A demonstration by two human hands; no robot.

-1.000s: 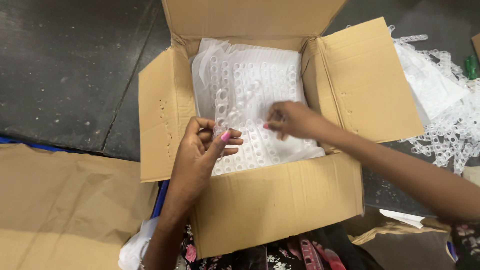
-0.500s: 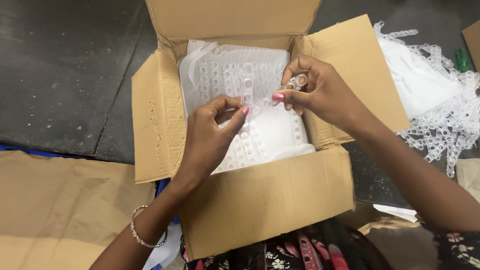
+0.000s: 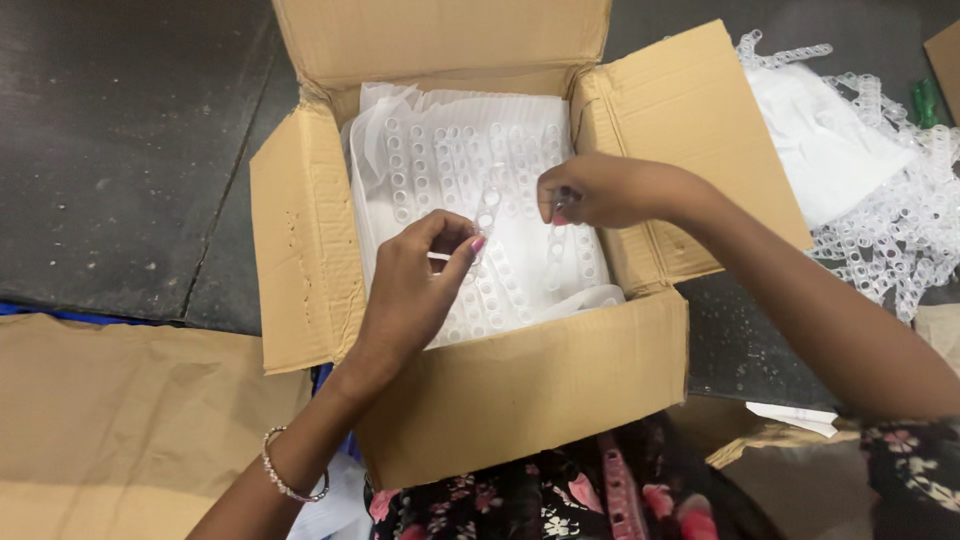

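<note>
Head view: left hand [image 3: 415,285] pinches a clear ringed plastic strip [image 3: 487,213] between thumb and fingertips. Right hand [image 3: 590,190] is clenched on another strip's top end, letting it hang free. Beneath both grips, stacked strips fill the open cardboard box [image 3: 520,380].

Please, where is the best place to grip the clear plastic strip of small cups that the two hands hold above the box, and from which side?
Probably at its two ends, from above. The clear plastic strip is long, thin and looks flexible; the left hand pinches its near end, while the right hand pinches something similar. It hangs over the cardboard box, whose walls block the sides.
</note>
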